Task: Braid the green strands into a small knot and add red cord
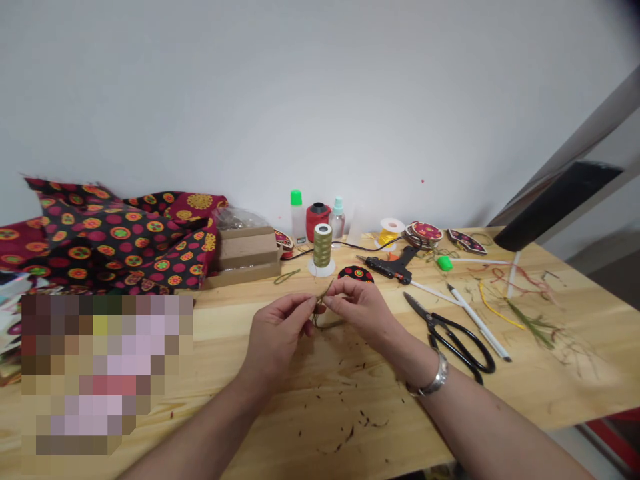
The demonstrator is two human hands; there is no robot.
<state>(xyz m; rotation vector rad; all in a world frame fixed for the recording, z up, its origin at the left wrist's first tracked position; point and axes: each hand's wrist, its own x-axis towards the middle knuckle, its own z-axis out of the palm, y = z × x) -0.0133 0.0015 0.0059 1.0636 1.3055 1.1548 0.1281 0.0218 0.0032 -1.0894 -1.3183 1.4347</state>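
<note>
My left hand (278,333) and my right hand (361,308) meet over the middle of the wooden table (550,373). Both pinch a thin olive-green thread (321,301) between thumb and fingers, and a loop of it hangs below them. A spool of the same olive thread (323,247) stands upright just behind my hands. A small round red-and-black fabric piece (356,273) lies right beyond my right hand. A metal watch sits on my right wrist.
Black scissors (453,337) and white glue sticks (477,321) lie to the right. A black glue gun (393,267), bottles, a red spool (317,219) and a yellow ribbon spool (390,233) stand at the back. Patterned fabric (115,243) and cardboard boxes (247,253) lie left. Thread scraps litter the right.
</note>
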